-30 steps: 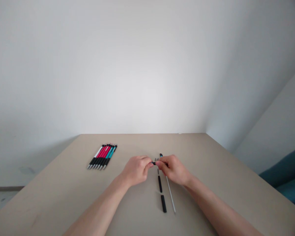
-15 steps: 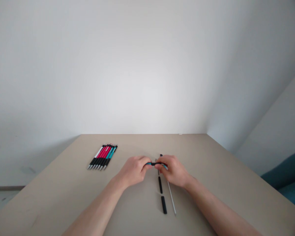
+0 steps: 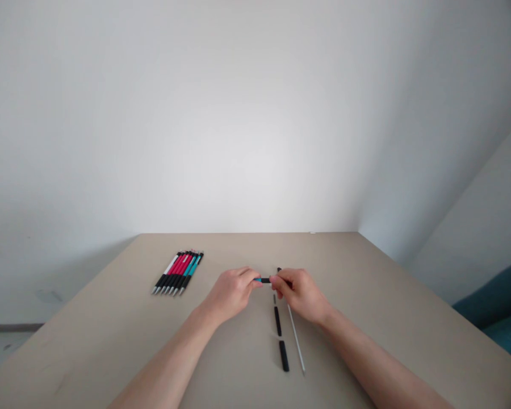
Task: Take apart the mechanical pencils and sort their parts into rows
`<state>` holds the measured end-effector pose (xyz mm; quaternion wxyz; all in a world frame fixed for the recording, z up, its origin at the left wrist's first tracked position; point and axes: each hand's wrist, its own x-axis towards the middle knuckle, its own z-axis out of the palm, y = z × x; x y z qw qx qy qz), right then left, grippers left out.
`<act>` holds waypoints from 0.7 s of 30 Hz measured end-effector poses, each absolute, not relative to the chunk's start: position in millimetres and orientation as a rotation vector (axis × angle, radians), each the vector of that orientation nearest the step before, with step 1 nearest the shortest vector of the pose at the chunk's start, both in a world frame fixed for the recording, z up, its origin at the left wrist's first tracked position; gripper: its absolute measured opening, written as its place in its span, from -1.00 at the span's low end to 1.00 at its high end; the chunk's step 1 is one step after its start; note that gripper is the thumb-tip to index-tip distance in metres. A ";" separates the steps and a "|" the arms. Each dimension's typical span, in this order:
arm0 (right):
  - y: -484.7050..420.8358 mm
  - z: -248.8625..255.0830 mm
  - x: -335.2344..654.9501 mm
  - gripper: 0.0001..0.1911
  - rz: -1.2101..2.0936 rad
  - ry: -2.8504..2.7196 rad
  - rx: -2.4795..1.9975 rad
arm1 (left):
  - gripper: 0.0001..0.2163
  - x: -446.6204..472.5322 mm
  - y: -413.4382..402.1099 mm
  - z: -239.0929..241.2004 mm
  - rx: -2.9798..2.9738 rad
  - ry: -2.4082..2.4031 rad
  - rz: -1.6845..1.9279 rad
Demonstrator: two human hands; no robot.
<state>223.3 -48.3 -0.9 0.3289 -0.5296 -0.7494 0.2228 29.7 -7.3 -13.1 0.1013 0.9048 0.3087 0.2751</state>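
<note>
A black pen piece with a blue part [image 3: 265,280] is held level between my two hands, above the table. My left hand [image 3: 233,291] is closed in a pinch on its blue end. The fingers of my right hand [image 3: 300,292] are closed around the black end, hiding that tip. Below my right hand lie a black tube [image 3: 277,321], a thicker black grip [image 3: 284,356], a small grey piece [image 3: 275,299] and a long thin white rod [image 3: 297,341]. Behind its fingers a black tip [image 3: 279,269] shows, mostly hidden.
To the left, several pens [image 3: 177,272] in white, pink and teal with black grips lie side by side. The beige table [image 3: 111,341] meets a pale wall [image 3: 255,142] at the back. Teal fabric [image 3: 494,307] hangs beyond the right edge.
My right fingers have shifted and closed over the black end of the pen piece. A blue bit seen beside them before is now covered. My left hand has barely moved.
</note>
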 end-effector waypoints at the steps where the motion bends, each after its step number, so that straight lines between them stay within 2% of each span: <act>1: -48.2 -0.4 223.2 -0.62 0.572 -1.963 -1.379 | -0.87 29.8 -7.4 -13.0 2.684 0.920 0.799; 13: -47.9 1.9 225.0 -0.62 0.399 -2.047 -1.300 | -0.85 31.1 -8.1 -10.6 2.775 1.008 0.636; 17: -47.9 2.3 226.9 -0.72 0.379 -2.045 -1.311 | -0.89 32.8 -11.6 -10.2 2.721 1.000 0.693; 21: -45.8 -0.3 226.6 -0.61 0.472 -2.046 -1.427 | -0.89 35.0 -13.1 -10.8 2.719 0.938 0.711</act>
